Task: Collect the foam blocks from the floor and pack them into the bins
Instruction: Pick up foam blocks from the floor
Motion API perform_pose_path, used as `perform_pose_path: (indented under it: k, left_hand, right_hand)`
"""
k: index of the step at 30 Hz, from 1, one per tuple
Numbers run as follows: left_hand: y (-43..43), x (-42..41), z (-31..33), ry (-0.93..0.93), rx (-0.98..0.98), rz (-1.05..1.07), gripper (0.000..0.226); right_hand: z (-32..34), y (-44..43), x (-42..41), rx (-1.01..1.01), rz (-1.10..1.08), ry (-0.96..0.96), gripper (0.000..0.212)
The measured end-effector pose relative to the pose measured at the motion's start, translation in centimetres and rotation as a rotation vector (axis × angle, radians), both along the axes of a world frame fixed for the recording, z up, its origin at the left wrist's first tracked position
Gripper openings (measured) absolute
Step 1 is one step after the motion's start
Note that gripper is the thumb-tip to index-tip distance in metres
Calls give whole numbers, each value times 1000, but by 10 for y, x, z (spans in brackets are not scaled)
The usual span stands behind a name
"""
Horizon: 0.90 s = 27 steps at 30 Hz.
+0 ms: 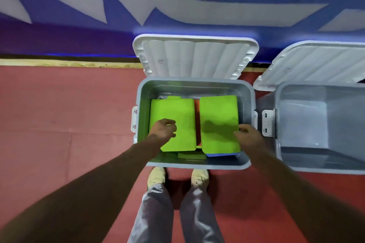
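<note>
Head view, looking down at 2 open grey bins on a red floor (69,104) against a blue-and-white wall. The left bin (142,92) stood just beyond the person's shoes, its white lid (195,57) tipped up at the far side. The right bin (308,124), touching or nearly touching it, showed no blocks in its visible part.

2 foam blocks lay flat, side by side, on top of the load in the left bin: the left green block (173,110) and the right green block (219,112). A narrow gap between them showed something orange beneath. A blue layer (223,154) showed under the right block's near edge, and another green piece (190,156) lay lower at the near wall.

The left hand (164,128) lay on the near part of the left green block with its fingers curled; whether it gripped the foam could not be told. The right hand (247,134) had its fingers curled round the right edge of the right green block, beside the bin wall.

Step judged in hand: seating and squaring the top 2 blocks. The next move probably called for pressing both level, letting go, then fetching further blocks; none were visible on the floor here.
</note>
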State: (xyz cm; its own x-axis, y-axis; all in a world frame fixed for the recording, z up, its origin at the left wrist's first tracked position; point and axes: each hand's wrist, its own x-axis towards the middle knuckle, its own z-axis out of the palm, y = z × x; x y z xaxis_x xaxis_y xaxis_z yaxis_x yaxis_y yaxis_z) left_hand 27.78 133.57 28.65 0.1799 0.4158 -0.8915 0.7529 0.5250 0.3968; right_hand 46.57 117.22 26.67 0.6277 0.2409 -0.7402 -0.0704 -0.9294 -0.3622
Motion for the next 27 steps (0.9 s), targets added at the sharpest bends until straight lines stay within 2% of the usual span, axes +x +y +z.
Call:
perform_pose_path:
  k: [9,12,13,15,17,21,27]
  left_hand:
    - [15,-6,186,-239,52,-132,14]
    - [6,-6,240,-289,69,-239,13]
    - [-1,-3,255,-302,62,-272,14]
    - [-22,5,282,-339,44,-350,16]
    - [-51,14,305,-385,24,-429,22]
    - [-129,24,344,-438,-24,-642,18]
    - [-273,0,373,-466,-67,-1002,20]
  right_hand:
    - [182,24,-45,222,-184,-60,32]
    - [237,7,-59,324,-276,-108,16]
    - [254,-2,-63,361,-319,-122,17]
    - [285,-28,-74,425,-408,-123,13]
    - [312,-62,-85,443,-454,-130,20]
    - [354,-148,-114,468,-633,-169,18]
    - [378,-307,-205,429,-892,-294,23]
